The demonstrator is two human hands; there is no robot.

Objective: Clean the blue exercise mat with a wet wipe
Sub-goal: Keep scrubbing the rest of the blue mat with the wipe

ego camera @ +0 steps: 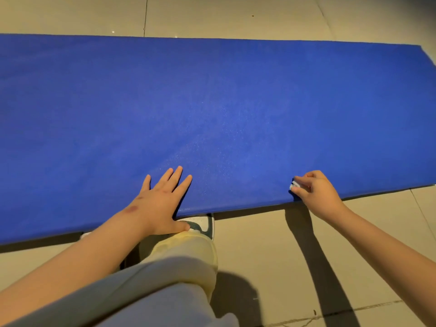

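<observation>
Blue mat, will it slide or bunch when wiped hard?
Probably thin and floppy: the blue mat hugs the tiled floor. May creep on glossy tiles; the left hand pressed flat helps. Edge could bunch where the right hand pinches the wet wipe.

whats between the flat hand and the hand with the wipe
Only bare blue mat, per the head view, between left hand and right hand pinching the wet wipe.

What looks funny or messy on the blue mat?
No spills or tears show. One small oddity: the near edge of the mat seems to lie over the toe of a shoe, beside the left hand pressed flat. The right hand pinches a scrunched wipe.
</observation>
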